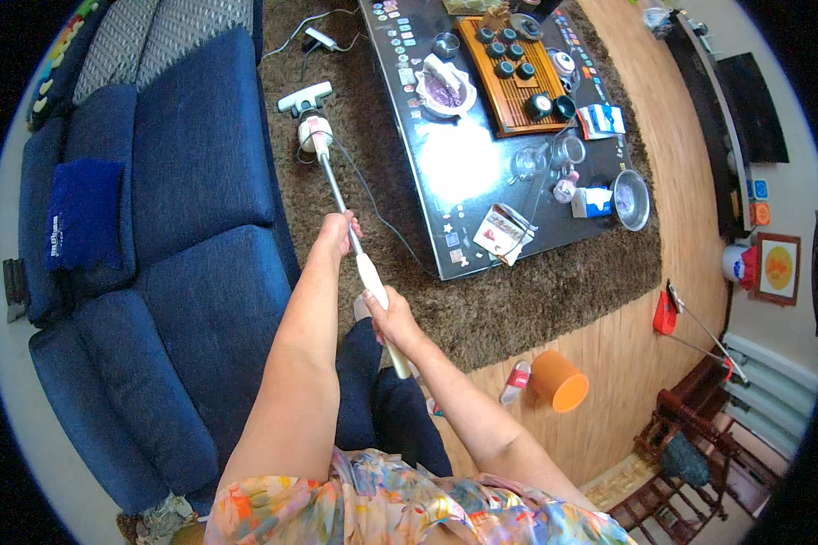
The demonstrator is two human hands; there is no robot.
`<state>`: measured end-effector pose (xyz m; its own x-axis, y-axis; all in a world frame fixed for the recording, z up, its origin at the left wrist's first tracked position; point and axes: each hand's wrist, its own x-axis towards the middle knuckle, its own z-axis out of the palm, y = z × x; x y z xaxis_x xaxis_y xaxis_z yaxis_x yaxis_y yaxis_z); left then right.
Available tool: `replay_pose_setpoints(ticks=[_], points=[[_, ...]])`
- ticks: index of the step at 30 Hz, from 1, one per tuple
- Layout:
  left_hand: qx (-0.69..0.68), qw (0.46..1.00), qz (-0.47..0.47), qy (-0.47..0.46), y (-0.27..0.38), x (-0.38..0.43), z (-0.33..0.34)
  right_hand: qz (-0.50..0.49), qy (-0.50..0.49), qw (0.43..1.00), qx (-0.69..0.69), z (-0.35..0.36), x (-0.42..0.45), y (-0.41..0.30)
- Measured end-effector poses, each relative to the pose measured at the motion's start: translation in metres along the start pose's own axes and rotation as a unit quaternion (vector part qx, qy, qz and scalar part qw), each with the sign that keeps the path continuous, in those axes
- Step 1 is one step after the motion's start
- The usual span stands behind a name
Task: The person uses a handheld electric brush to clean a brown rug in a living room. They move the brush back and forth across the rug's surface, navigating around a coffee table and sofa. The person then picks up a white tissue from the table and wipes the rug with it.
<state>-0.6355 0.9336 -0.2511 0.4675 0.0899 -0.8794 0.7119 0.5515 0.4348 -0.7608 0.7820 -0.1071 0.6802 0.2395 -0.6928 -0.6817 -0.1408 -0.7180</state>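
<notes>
A stick vacuum cleaner (315, 133) stretches away from me over a brown shaggy rug (361, 146). My left hand (341, 233) grips its metal tube about halfway along. Closer to my body, my right hand (394, 318) is wrapped around the white handle (372, 278). The white floor head (305, 97) rests on the rug between the sofa and the coffee table. A thin dark power cord (382, 216) runs from near the vacuum's body towards the table's near corner.
A blue sofa (198, 143) borders the rug on the left. The glossy black coffee table (409, 163) on the right carries a wooden tea tray (511, 119) with several cups. A power strip (320, 38) lies ahead. An orange bin (560, 383) and a slipper (516, 383) are on the wood floor.
</notes>
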Motion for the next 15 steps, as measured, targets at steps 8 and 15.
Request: replay_pose_setpoints(ticks=[8, 15], points=[[0.063, 0.996, -0.058, -0.013, -0.158, -0.123, -0.028, -0.001, 0.023, 0.990, -0.136, -0.020, -0.153, 0.131], [0.048, 0.999, -0.010, 0.007, -0.110, -0.058, -0.022, -0.063, 0.021, 0.978, -0.197, -0.024, -0.075, 0.079]])
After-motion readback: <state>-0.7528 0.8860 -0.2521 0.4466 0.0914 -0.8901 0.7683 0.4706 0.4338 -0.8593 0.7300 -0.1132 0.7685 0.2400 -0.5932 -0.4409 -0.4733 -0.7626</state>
